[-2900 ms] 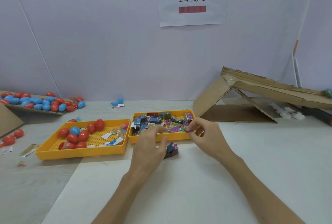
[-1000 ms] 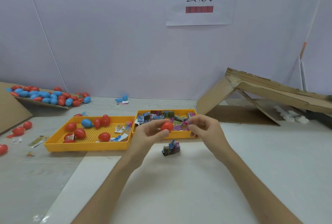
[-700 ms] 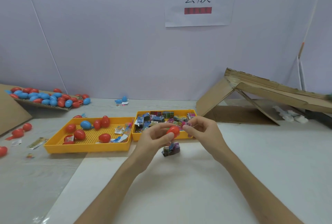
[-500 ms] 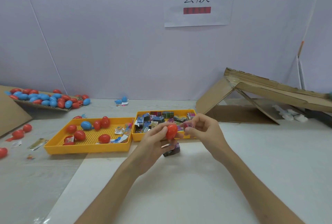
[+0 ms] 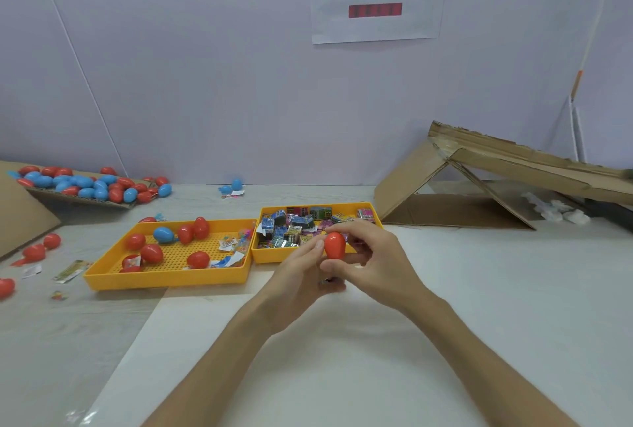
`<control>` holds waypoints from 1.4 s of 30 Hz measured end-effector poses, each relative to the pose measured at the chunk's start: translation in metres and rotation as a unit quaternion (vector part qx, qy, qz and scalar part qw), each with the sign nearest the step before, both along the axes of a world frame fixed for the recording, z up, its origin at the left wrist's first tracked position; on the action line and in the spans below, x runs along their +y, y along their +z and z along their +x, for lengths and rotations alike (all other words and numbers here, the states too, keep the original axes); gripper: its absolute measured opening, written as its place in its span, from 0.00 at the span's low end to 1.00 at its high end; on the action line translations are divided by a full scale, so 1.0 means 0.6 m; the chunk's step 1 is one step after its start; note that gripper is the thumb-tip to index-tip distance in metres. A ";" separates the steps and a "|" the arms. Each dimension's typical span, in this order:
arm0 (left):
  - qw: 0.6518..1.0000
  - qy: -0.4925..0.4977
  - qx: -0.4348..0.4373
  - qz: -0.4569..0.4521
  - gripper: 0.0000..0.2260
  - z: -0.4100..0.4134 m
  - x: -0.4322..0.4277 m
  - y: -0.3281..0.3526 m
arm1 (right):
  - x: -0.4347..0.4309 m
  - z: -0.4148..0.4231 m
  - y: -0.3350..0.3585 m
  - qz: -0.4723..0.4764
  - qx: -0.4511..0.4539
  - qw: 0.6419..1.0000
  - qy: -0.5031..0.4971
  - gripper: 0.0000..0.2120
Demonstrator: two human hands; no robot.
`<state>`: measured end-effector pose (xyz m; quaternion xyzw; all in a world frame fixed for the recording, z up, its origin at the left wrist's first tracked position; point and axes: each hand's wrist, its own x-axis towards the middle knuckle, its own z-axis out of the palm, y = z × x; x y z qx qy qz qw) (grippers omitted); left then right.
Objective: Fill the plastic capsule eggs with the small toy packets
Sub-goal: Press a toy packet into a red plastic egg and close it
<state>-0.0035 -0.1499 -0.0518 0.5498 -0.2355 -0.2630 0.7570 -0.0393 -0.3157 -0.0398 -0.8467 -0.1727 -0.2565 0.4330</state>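
Observation:
A red capsule egg [image 5: 334, 245] stands upright between both hands, in front of the right yellow tray [image 5: 274, 257]. My left hand [image 5: 301, 270] grips its left side, and my right hand [image 5: 373, 258] curls round its right side and top. That tray holds several small toy packets [image 5: 294, 221]. The left yellow tray [image 5: 164, 277] holds several red eggs [image 5: 150, 253], one blue egg [image 5: 163, 234] and a few loose packets. Whatever lies on the table under my hands is hidden.
A cardboard sheet with a pile of red and blue eggs [image 5: 85, 185] lies at the far left. Loose red eggs [image 5: 37, 250] and wrappers lie on the table's left edge. A folded cardboard ramp [image 5: 513, 166] stands at the right. A blue egg [image 5: 236, 184] rests by the back wall.
My left hand picked a red egg and carried it toward my right hand. Both hands have now closed round it, and the small packet my right hand pinched is out of sight.

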 end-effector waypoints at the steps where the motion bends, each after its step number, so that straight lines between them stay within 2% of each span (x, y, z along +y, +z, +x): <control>1: 1.000 -0.001 0.013 -0.004 0.21 -0.001 0.000 0.001 | 0.003 0.000 0.000 0.000 -0.013 1.000 -0.008 0.22; 3: 0.999 -0.011 0.036 0.003 0.23 -0.003 0.000 0.005 | 0.003 0.000 0.000 -0.002 -0.032 0.999 -0.011 0.21; 8: 0.999 -0.019 0.026 0.016 0.25 -0.002 0.002 0.006 | -0.002 0.003 -0.002 -0.011 -0.038 0.999 0.020 0.20; 11: 1.000 -0.014 0.016 -0.005 0.19 0.000 0.008 0.009 | -0.002 0.002 -0.003 0.024 -0.005 0.999 0.042 0.23; 14: 0.999 0.033 0.017 -0.024 0.16 0.005 0.008 0.012 | -0.007 0.004 -0.001 0.116 0.075 0.987 0.083 0.29; 17: 0.996 0.078 0.003 -0.043 0.15 0.008 0.006 0.010 | -0.015 0.007 0.009 0.239 0.113 0.960 0.097 0.19; 19: 0.995 0.085 0.002 -0.047 0.15 0.007 0.005 0.011 | -0.017 0.009 0.014 0.278 0.120 0.950 0.083 0.14; 21: 0.995 0.092 -0.002 -0.029 0.14 0.006 0.006 0.013 | -0.016 0.010 0.014 0.285 0.123 0.947 0.080 0.11; 23: 0.995 0.103 -0.020 0.002 0.14 0.007 0.005 0.010 | -0.017 0.011 0.012 0.279 0.124 0.948 0.084 0.03; 25: 0.991 0.121 -0.047 0.027 0.15 0.008 0.005 0.006 | -0.018 0.011 0.011 0.271 0.125 0.950 0.089 0.01; 31: 0.978 0.169 -0.095 0.081 0.15 0.002 0.002 0.007 | -0.021 0.012 0.004 0.244 0.137 0.957 0.081 0.06; 37: 0.969 0.185 -0.108 0.124 0.02 0.006 0.004 0.002 | -0.017 0.010 0.005 0.249 0.146 0.953 0.093 0.11; 42: 0.974 0.164 -0.094 0.127 0.02 0.007 0.006 0.001 | -0.021 0.014 0.006 0.251 0.131 0.956 0.070 0.08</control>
